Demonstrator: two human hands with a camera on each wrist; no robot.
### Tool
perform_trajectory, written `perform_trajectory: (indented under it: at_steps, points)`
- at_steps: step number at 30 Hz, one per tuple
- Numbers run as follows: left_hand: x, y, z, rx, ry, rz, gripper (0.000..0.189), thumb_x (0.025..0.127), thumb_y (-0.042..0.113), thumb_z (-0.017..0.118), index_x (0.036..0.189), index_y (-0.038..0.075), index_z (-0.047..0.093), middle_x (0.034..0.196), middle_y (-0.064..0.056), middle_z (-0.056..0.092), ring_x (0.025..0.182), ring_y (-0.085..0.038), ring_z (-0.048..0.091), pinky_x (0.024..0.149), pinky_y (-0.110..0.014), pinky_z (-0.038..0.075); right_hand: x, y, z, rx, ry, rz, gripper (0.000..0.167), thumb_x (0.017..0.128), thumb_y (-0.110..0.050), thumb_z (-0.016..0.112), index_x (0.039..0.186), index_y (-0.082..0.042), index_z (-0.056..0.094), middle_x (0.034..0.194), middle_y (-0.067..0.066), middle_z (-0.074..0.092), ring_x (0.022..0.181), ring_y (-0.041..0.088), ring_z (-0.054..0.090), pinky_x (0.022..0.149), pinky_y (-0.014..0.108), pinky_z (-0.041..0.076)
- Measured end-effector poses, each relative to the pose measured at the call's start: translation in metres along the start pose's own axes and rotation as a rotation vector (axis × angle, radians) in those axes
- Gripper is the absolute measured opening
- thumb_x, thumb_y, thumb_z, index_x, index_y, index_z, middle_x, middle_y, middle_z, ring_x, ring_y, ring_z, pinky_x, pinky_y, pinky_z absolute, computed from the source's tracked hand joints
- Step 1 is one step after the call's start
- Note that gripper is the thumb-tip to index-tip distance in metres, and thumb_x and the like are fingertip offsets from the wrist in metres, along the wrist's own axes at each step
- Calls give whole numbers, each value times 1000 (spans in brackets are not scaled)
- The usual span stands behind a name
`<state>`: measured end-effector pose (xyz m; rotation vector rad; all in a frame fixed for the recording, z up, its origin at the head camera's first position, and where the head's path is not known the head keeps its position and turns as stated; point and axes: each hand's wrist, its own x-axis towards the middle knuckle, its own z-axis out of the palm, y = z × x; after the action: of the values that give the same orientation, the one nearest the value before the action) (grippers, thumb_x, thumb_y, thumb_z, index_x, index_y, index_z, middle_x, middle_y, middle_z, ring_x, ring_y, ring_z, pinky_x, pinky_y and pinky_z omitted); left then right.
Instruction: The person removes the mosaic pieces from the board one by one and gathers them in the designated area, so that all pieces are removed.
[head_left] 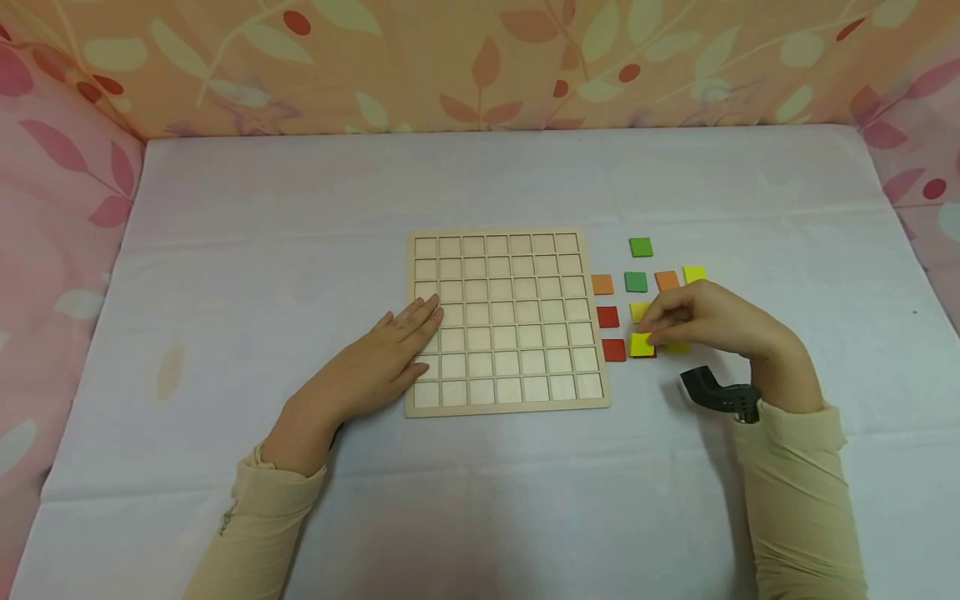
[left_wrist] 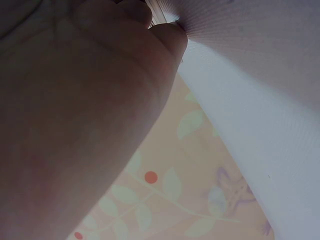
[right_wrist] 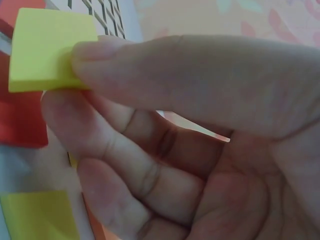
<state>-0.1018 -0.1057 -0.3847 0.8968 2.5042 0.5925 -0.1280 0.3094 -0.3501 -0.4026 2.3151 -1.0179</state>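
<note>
A wooden grid board [head_left: 507, 408] with bare square cells lies in the middle of the table. My left hand [head_left: 382, 358] rests flat on its left edge, fingers straight. To the right of the board, my right hand [head_left: 712, 321] pinches a yellow square tile [head_left: 641, 344] between thumb and fingers. In the right wrist view the thumb [right_wrist: 115, 62] lies over that tile's face. A red tile shows partly beneath the held one in the head view. The left wrist view shows mostly the underside of the left hand [left_wrist: 100, 90].
Loose tiles lie right of the board: red tiles [head_left: 613, 350], orange tiles [head_left: 602, 284], green tiles [head_left: 641, 247] and a yellow tile [head_left: 694, 273]. A black wrist camera mount [head_left: 716, 393] juts out by the right wrist. Flowered cloth walls [head_left: 420, 67] border the white table.
</note>
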Motion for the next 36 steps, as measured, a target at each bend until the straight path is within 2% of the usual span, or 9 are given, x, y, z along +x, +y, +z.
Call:
perform_trajectory:
  at_steps: [7,16,22,29,36]
  points:
    - [0,0,0,-1,8,6,66,97,16,52,150,3,15,158,-7,4,144,-22,5,114,-47,11,-2,5,-3,-17,0,0,8,82,-3,71,90,-5,72,92,5,69,78,11,64,70,21,52]
    - [0,0,0,1,6,5,66,97,16,52,150,2,15,158,-7,4,144,-22,5,114,-47,11,-7,10,-10,-20,-1,63,10,82,-5,71,92,-4,72,97,8,67,81,11,64,72,20,52]
    - [0,0,0,2,5,4,66,97,16,52,150,3,15,158,-7,4,144,-22,5,114,-47,10,-10,14,-13,-7,-15,89,12,84,-6,70,95,-3,71,93,6,68,81,12,63,72,20,52]
    - [0,-1,1,7,9,5,66,97,17,51,150,3,15,158,-6,4,144,-22,4,114,-47,11,-13,19,-18,-46,-12,105,12,84,-8,70,96,-8,73,108,9,65,92,8,56,73,20,49]
    - [0,0,0,8,11,6,66,97,16,52,150,3,15,158,-7,5,144,-22,5,114,-47,11,-18,24,-23,-70,-5,118,9,84,-8,70,92,-9,73,100,5,67,89,8,56,72,21,48]
